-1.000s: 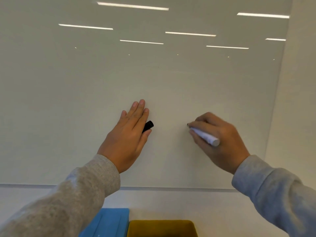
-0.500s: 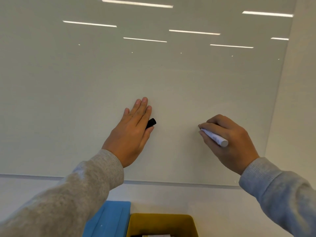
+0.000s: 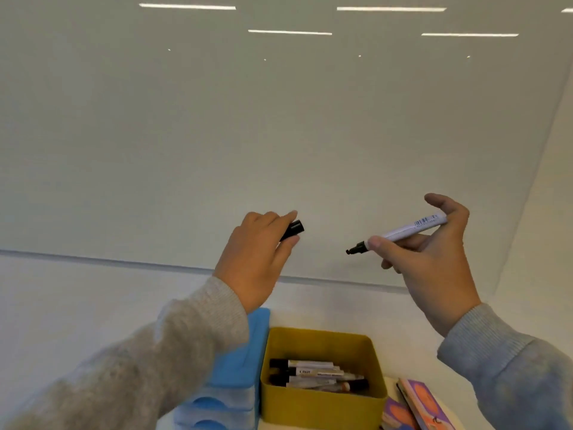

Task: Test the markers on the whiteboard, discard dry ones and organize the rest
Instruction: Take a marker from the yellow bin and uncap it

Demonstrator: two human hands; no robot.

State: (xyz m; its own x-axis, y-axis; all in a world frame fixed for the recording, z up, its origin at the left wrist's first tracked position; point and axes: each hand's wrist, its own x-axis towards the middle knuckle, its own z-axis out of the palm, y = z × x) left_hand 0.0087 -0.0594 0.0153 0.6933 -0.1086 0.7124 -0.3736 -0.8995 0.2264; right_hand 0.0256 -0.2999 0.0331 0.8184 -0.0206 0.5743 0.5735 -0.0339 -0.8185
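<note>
The whiteboard (image 3: 279, 135) fills the wall ahead and shows no visible marks. My right hand (image 3: 434, 262) holds a white marker (image 3: 403, 232) away from the board, its uncapped black tip pointing left. My left hand (image 3: 257, 252) is curled around the black marker cap (image 3: 293, 229), whose open end points right toward the marker tip; a gap separates them. Below, a yellow box (image 3: 322, 408) holds several capped markers (image 3: 313, 372).
A blue tray or holder (image 3: 235, 367) stands just left of the yellow box, partly behind my left sleeve. A colourful booklet (image 3: 424, 405) lies to the right of the box. The board's lower edge (image 3: 124, 262) runs across above the white wall.
My right hand lifted the marker off the board and turned its tip leftward. My left hand left the board and curled around the cap. The view tilted down, revealing the box's contents.
</note>
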